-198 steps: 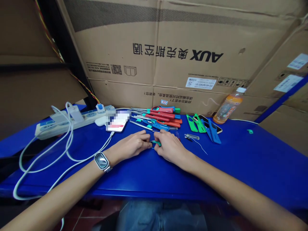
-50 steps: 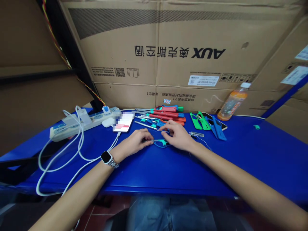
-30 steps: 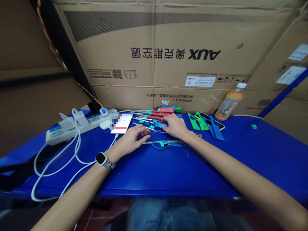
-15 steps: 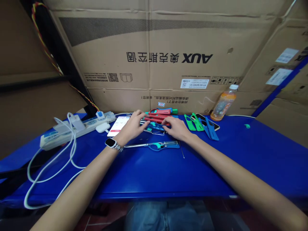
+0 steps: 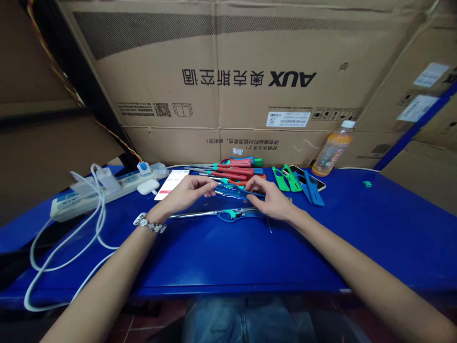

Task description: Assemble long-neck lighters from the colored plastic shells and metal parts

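A blue lighter casing half [image 5: 231,191] is held up between my two hands, above the table. My left hand [image 5: 189,193] is closed, its fingertips pinched at the casing's left end. My right hand [image 5: 269,199] grips the right end between thumb and fingers, hiding part of it. Just below them lies an opened blue stick lighter [image 5: 233,215] with a long metal tube and a teal trigger. Behind the hands are several red and orange stick lighters [image 5: 235,170], stacked side by side with their tubes pointing left.
Green casing halves [image 5: 286,178] and blue ones [image 5: 312,189] lie at right, partly over a phone [image 5: 319,184]. An orange drink bottle [image 5: 332,150] leans against the cardboard [image 5: 200,109]. At left are a lit phone [image 5: 171,183], white earphone case [image 5: 148,186], power strip [image 5: 121,190] and looped cables.
The blue casing half has come up off the pile between my hands. My left hand has drawn back from the lighters, and my right fingers have closed on the casing. The view has shifted slightly.
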A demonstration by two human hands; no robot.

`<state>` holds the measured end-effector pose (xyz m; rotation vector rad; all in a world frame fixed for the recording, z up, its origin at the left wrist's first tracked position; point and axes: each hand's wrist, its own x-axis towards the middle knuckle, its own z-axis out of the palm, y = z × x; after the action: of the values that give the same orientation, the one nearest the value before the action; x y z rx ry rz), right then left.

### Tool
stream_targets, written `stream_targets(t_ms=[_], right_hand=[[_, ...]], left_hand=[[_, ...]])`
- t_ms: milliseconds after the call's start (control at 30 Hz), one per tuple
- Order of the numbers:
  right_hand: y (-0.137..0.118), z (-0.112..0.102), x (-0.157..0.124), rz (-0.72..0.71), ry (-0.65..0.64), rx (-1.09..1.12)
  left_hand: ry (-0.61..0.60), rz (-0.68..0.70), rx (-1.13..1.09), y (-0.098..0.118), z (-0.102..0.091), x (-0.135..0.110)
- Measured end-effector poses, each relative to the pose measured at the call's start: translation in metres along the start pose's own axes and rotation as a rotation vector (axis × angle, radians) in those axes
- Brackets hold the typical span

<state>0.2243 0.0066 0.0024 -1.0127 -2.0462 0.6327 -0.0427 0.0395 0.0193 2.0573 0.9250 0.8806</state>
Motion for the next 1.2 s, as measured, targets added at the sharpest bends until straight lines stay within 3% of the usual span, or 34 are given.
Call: stream_targets(t_ms=[167, 333, 467, 700, 1200], right_hand=[[-0.002, -0.002, -0.002, 0.058, -0.132, 0.203], [-0.004, -0.004, -0.005, 0.038, -0.166, 0.045], [-0.007, -0.006, -0.006, -0.105, -0.159, -0.116], [-0.006, -0.008, -0.006, -0.066, -0.219, -0.111], [0.004, -0.002, -0.005, -0.125, -0.295, -0.318]], left_hand=[[-0.062, -0.118, -0.115, 0.003, -0.003, -0.011], [-0.126, -0.194, -0.129, 0.005, -0.003, -0.017], [-0.141, -0.121, 0.003, 0.005, -0.003, -0.018], [-0.126, 0.081, 0.252, 0.002, -0.004, -0.020], [-0.274, 0.034, 0.548, 0.000, 0.007, -0.021]])
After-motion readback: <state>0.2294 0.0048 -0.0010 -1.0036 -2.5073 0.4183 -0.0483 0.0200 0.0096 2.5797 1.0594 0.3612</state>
